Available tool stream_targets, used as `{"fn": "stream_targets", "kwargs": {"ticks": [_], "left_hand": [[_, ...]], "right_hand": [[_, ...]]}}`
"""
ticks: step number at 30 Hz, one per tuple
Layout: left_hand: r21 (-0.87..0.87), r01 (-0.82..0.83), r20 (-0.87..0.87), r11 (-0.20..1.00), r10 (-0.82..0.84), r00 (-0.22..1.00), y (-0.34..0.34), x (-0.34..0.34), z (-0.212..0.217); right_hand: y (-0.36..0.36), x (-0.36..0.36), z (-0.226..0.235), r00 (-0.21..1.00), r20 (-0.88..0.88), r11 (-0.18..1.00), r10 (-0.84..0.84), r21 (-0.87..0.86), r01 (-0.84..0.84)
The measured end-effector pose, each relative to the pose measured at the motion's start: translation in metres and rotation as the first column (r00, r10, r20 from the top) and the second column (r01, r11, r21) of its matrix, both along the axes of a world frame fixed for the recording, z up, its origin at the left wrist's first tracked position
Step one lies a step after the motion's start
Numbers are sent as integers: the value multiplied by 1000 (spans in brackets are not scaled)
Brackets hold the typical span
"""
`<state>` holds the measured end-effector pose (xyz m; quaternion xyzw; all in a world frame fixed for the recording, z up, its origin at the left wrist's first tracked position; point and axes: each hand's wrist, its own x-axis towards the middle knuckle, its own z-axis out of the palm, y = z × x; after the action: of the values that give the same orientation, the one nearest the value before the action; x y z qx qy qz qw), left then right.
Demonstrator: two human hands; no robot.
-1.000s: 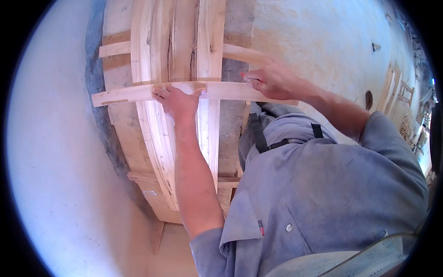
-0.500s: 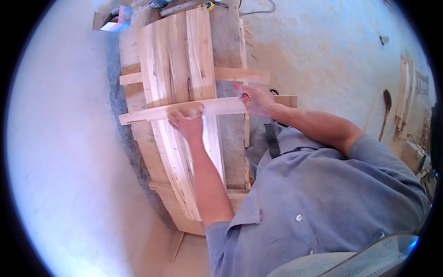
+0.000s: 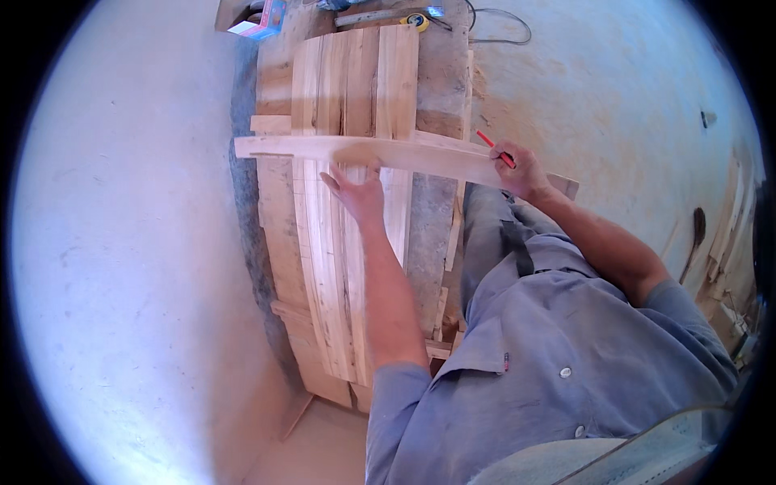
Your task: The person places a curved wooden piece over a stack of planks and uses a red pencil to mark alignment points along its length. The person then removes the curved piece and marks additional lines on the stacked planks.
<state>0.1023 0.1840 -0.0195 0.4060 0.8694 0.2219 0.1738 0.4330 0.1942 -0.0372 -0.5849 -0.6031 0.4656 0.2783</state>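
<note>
While a long pale wooden strip point(image 3: 388, 153) lies crosswise over the upper middle of the frame, both of the person's hands rest at it. The left hand point(image 3: 356, 192), just below centre of the strip, lies flat with its fingers point(image 3: 333, 183) spread wide, pressing on the curved planks point(image 3: 343, 242) right under the strip's lower edge and touching that edge. The right hand point(image 3: 517, 170), right of centre, is closed around a red pencil point(image 3: 495, 149), whose free end points up and to the left, above the strip's right part; the hand itself sits on the strip near its right end. Whether the pencil tip meets the wood cannot be told.

The strip crosses a stack of curved planks that runs from the top middle down toward the lower middle of the frame. These planks lie on a rough wooden surface point(image 3: 436, 234) with a grey, worn top. At the top edge of the frame lie a small coloured box point(image 3: 263, 18), a yellow tape measure point(image 3: 417, 19) and a dark cable point(image 3: 501, 24). Pale concrete floor point(image 3: 121, 267) fills the left side. More wooden pieces point(image 3: 731, 242) lean at the far right edge.
</note>
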Motion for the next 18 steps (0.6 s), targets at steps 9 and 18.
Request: {"fn": "stream_targets", "kwargs": {"ticks": [9,18], "left_hand": [[-37,-274,-8,961,274,962,78,-102,-28],[20,-479,388,878,435,813,108,-235,-98]], "right_hand": [[52,-11,-13,997,62,998,56,2,-56],[75,-31,-25,994,39,992,100,-87,-96]]}}
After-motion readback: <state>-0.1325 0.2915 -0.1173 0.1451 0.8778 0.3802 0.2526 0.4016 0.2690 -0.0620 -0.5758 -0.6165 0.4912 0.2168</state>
